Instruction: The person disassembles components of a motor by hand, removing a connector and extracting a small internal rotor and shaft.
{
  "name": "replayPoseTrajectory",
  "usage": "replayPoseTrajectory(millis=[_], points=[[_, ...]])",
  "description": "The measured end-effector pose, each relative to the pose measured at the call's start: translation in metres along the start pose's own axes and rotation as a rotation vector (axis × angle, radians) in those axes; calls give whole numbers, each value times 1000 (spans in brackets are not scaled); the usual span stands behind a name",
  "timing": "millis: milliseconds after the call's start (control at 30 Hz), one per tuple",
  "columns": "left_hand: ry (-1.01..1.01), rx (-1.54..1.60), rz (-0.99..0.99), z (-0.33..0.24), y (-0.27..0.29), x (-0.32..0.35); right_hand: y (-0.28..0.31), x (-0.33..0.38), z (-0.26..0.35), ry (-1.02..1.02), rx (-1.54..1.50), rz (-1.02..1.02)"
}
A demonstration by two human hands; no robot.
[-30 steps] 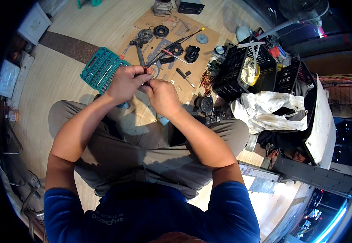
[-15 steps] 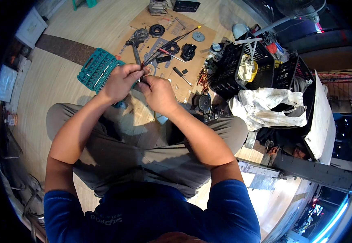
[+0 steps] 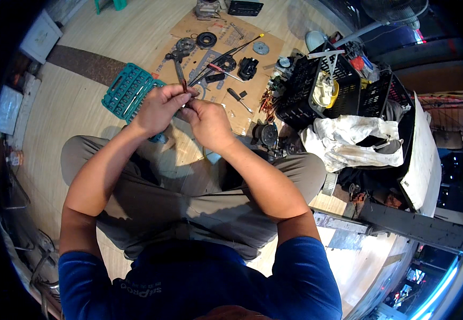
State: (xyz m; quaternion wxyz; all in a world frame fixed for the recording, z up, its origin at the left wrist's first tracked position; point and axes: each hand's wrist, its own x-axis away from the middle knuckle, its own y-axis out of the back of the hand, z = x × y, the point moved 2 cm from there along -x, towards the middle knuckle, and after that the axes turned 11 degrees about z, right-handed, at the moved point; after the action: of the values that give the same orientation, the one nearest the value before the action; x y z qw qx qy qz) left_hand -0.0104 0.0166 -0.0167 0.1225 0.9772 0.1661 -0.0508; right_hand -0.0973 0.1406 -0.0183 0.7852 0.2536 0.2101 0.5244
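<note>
In front of my lap, my left hand (image 3: 159,109) and my right hand (image 3: 210,122) meet with thumbs and fingers closed. Between them is the near end of a black cable (image 3: 222,57), where thin reddish wires (image 3: 185,85) show. The very tip is mostly hidden by my fingers. From there the cable runs away to the right across flattened cardboard and ends in a yellow tip (image 3: 262,36). A hammer-like tool (image 3: 178,66) lies just beyond my left hand. Left of that hand sits an open green socket set case (image 3: 130,92).
On the cardboard (image 3: 175,37) lie a black ring part (image 3: 206,40), a red-handled screwdriver (image 3: 225,71), a dark-handled screwdriver (image 3: 237,98), a black housing (image 3: 248,68) and a grey disc (image 3: 261,48). Black crates (image 3: 301,101) and a white cloth (image 3: 349,141) stand to the right.
The near end of the cable and its reddish wires have shifted slightly between my fingers. Both hands stay almost in the same place, still closed.
</note>
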Motion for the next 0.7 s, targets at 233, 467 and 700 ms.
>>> replayPoseTrajectory(millis=[233, 467, 700], points=[[214, -265, 52, -2, 2, 3, -2, 1, -4, -22, 39, 42], [162, -323, -102, 4, -6, 4, -9, 5, 1, -30, 168, 6], [34, -15, -96, 5, -8, 0, -3, 0, 0, 17, -7, 40]])
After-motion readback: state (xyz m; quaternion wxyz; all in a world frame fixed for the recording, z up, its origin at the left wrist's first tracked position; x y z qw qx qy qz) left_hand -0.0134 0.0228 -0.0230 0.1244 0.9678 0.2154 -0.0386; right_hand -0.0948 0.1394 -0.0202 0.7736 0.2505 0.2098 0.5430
